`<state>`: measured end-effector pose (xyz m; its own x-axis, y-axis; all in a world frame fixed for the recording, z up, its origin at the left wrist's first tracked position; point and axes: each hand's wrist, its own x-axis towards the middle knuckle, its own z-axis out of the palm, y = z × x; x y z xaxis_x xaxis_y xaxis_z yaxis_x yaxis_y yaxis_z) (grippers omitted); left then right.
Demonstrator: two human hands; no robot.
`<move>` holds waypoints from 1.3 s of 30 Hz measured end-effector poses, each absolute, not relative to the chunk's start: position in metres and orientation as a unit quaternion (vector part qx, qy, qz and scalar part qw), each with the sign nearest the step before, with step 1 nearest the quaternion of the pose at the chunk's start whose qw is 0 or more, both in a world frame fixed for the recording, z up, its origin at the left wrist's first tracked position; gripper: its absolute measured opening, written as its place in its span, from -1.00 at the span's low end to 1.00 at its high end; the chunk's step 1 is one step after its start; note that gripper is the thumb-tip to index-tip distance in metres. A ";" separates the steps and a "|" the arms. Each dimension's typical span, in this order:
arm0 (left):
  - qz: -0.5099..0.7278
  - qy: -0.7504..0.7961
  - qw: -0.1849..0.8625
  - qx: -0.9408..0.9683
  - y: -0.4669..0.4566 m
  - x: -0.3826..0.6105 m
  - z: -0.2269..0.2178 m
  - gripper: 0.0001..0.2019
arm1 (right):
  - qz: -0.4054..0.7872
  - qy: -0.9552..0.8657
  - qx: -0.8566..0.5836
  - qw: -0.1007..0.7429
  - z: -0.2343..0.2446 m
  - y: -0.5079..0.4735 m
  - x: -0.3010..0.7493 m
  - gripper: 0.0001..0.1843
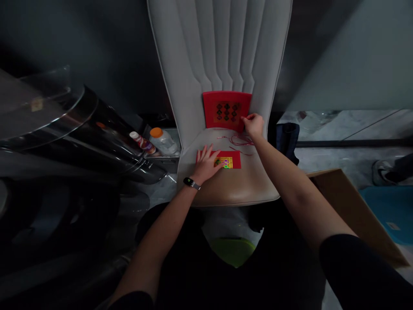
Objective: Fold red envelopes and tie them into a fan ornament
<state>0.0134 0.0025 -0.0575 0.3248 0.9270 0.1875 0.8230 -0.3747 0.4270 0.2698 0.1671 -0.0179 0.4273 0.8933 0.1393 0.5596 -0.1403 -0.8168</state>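
Observation:
My left hand lies with its fingers spread over a small red envelope on the chair seat. The envelope has a gold panel with colourful figures, and my hand hides its left part. A larger red card leans on the backrest, with a dark gold square of several diamond shapes. At its right edge my right hand is closed, thumb and fingers pinching the edge. Thin red cords lie loosely on the seat between the card and the envelope, partly near my right wrist.
The padded light chair stands before my knees. On a low shelf to its left are a jar with an orange lid and a red bottle. A cardboard box and a blue tub lie to the right.

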 end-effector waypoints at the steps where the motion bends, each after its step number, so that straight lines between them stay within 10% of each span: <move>1: 0.218 0.548 0.133 0.796 0.005 0.012 -0.057 -0.40 | 0.194 -0.496 -0.732 0.425 -0.018 0.167 0.269 -0.74; 11: 0.418 0.609 0.192 0.645 0.038 -0.020 -0.049 -0.62 | 0.079 -0.545 -0.691 0.467 -0.014 0.145 0.288 -0.56; 16: 0.439 0.538 0.539 0.476 0.013 -0.001 -0.021 -0.43 | 0.023 -0.619 -0.579 0.530 0.009 0.044 0.277 -0.70; 21: 0.362 0.420 0.751 0.358 -0.001 -0.001 -0.003 -0.07 | 0.187 -0.877 -0.351 0.269 0.011 -0.047 0.237 -0.88; 26: 0.313 0.500 0.709 0.386 0.001 -0.001 -0.036 -0.42 | 0.272 -0.909 -0.299 0.104 -0.011 -0.078 0.220 -0.84; 35: 0.401 0.492 0.706 0.316 0.003 -0.008 -0.031 -0.56 | 0.349 -0.601 -0.599 0.398 -0.015 -0.039 0.266 -0.19; 39: 0.418 0.478 0.711 0.302 0.000 0.005 -0.030 -0.63 | 0.545 -0.473 -0.582 0.376 -0.034 -0.020 0.283 -0.33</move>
<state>0.0048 -0.0003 -0.0299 0.1928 0.8835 -0.4269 -0.3056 0.4675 0.8295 0.2832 -0.0203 -0.0342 -0.0405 0.9596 -0.2784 0.1396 -0.2704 -0.9526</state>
